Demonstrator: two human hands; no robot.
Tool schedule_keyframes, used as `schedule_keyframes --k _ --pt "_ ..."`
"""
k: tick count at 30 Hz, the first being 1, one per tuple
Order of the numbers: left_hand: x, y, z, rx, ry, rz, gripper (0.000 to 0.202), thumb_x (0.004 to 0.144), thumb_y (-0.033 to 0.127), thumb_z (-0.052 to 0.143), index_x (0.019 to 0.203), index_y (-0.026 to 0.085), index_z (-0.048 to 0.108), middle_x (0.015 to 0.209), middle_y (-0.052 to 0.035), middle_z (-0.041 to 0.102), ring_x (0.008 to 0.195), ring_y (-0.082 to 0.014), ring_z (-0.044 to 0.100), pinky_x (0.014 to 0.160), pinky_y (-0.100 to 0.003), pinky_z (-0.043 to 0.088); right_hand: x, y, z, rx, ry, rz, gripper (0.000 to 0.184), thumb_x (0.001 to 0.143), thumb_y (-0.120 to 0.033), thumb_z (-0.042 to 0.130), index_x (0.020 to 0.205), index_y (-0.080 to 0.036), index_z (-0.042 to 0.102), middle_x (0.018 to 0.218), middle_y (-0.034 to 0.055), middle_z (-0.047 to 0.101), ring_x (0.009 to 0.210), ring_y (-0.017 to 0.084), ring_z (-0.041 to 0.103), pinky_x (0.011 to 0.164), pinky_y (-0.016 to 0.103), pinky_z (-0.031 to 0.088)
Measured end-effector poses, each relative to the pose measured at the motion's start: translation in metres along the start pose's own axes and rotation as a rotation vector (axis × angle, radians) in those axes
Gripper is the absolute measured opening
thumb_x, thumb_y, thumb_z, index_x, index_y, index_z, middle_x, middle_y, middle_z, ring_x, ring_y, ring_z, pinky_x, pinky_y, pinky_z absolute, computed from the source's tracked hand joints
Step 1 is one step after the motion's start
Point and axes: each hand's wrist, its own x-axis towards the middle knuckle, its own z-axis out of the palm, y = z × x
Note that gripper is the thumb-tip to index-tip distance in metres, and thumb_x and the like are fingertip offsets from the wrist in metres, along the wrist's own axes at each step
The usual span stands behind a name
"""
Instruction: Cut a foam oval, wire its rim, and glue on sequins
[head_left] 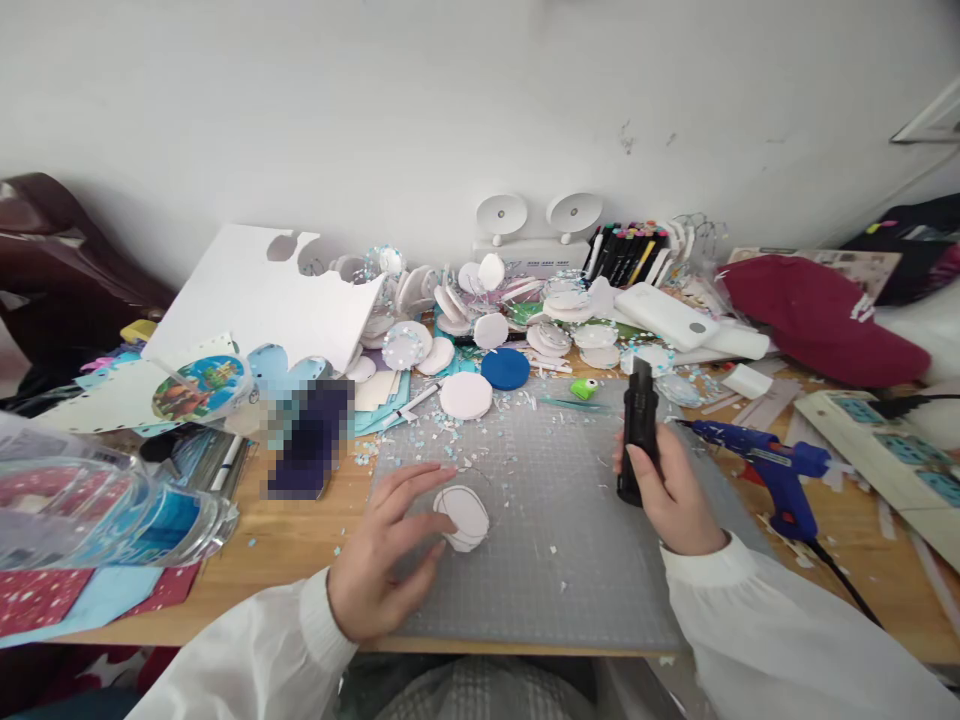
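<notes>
My left hand (pixel 390 545) rests on the grey cutting mat (pixel 540 560), fingers spread and pressing on a small stack of white foam discs (pixel 463 515). My right hand (pixel 667 490) is closed round a black cylindrical tool (pixel 639 425), held upright over the mat's right side. Both arms wear white sleeves. More white discs (pixel 466 395) and a blue disc (pixel 505 368) lie at the mat's far edge.
A blue glue gun (pixel 772 470) with its cord lies right of the mat. A power strip (pixel 892 450), a maroon cap (pixel 817 315), markers (pixel 626 255), a white foam board (pixel 262 295), clear bowls (pixel 97 510) and paper scraps crowd the wooden desk.
</notes>
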Motion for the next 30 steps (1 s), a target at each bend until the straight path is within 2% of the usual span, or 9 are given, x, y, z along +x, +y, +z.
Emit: schedule_keyframes --k 3,6,10,13,16,20,22,25,30 --pt "0.001 -0.001 0.0 -0.038 0.037 -0.115 0.015 0.078 0.012 0.052 0.091 0.021 0.051 0.127 -0.0127 0.054 0.116 -0.0279 0.051 0.097 -0.047 0.042 -0.012 0.003 -0.004 0.135 0.0 -0.017 0.03 0.093 -0.028 0.045 0.122 -0.023 0.045 0.098 0.0075 0.056 0.074 0.016 0.06 0.067 0.033 0.055" --pt "0.003 -0.001 0.006 -0.019 0.05 -0.184 0.034 0.074 0.017 0.062 0.102 0.021 0.044 0.124 -0.0142 0.052 0.116 -0.0287 0.051 0.095 -0.046 0.044 -0.027 0.002 -0.004 0.106 -0.098 -0.039 0.03 0.094 -0.028 0.042 0.124 -0.021 0.044 0.103 0.0088 0.056 0.081 0.017 0.059 0.074 0.033 0.054" --pt "0.005 -0.002 0.013 0.066 -0.027 -0.176 0.076 0.065 0.031 0.075 0.128 0.019 0.033 0.131 -0.0179 0.045 0.122 -0.0346 0.045 0.1 -0.053 0.04 -0.023 -0.004 -0.01 -0.156 -0.181 -0.127 0.037 0.095 -0.025 0.041 0.131 -0.019 0.041 0.106 0.0104 0.058 0.096 0.022 0.058 0.084 0.037 0.05" --pt "0.007 -0.001 0.018 0.135 -0.06 -0.172 0.089 0.06 0.042 0.079 0.132 0.018 0.032 0.132 -0.0189 0.046 0.122 -0.0373 0.046 0.099 -0.055 0.04 0.012 -0.006 -0.018 -0.456 -0.194 -0.248 0.046 0.093 -0.021 0.042 0.139 -0.02 0.036 0.116 0.0126 0.058 0.104 0.026 0.054 0.089 0.041 0.044" --pt "0.009 -0.001 0.022 0.171 -0.084 -0.209 0.079 0.063 0.039 0.078 0.128 0.018 0.039 0.125 -0.0163 0.054 0.114 -0.0358 0.052 0.093 -0.053 0.045 0.06 -0.002 -0.021 -0.835 -0.22 -0.257 0.042 0.09 -0.014 0.041 0.132 -0.018 0.047 0.106 0.0126 0.061 0.097 0.027 0.053 0.085 0.04 0.041" --pt "0.009 -0.001 0.025 0.143 -0.104 -0.24 0.058 0.071 0.025 0.071 0.122 0.019 0.043 0.117 -0.0126 0.06 0.107 -0.0311 0.057 0.089 -0.048 0.049 0.102 0.007 -0.011 -0.956 -0.216 -0.217 0.04 0.082 -0.006 0.044 0.117 -0.015 0.062 0.094 0.0145 0.064 0.092 0.031 0.052 0.078 0.042 0.034" --pt "0.007 -0.003 0.024 0.111 -0.095 -0.242 0.058 0.072 0.023 0.071 0.122 0.02 0.042 0.118 -0.0118 0.059 0.108 -0.0298 0.057 0.091 -0.047 0.048 0.108 0.007 -0.005 -0.982 -0.204 -0.205 0.037 0.079 -0.004 0.044 0.107 -0.013 0.065 0.095 0.0157 0.064 0.092 0.032 0.05 0.078 0.043 0.03" --pt "0.004 -0.005 0.021 0.052 -0.086 -0.268 0.063 0.072 0.021 0.071 0.125 0.022 0.037 0.119 -0.011 0.058 0.111 -0.0281 0.056 0.094 -0.046 0.047 0.103 0.001 0.0 -0.974 -0.214 -0.227 0.034 0.08 -0.008 0.045 0.107 -0.013 0.064 0.105 0.0159 0.062 0.097 0.032 0.049 0.078 0.042 0.028" --pt "0.004 -0.008 0.012 -0.078 -0.118 -0.366 0.075 0.071 0.024 0.074 0.132 0.024 0.031 0.124 -0.0087 0.058 0.114 -0.0255 0.056 0.098 -0.044 0.046 0.084 -0.007 0.007 -0.878 -0.385 -0.331 0.018 0.084 -0.02 0.053 0.095 -0.019 0.066 0.097 0.0072 0.065 0.094 0.025 0.052 0.077 0.037 0.031"
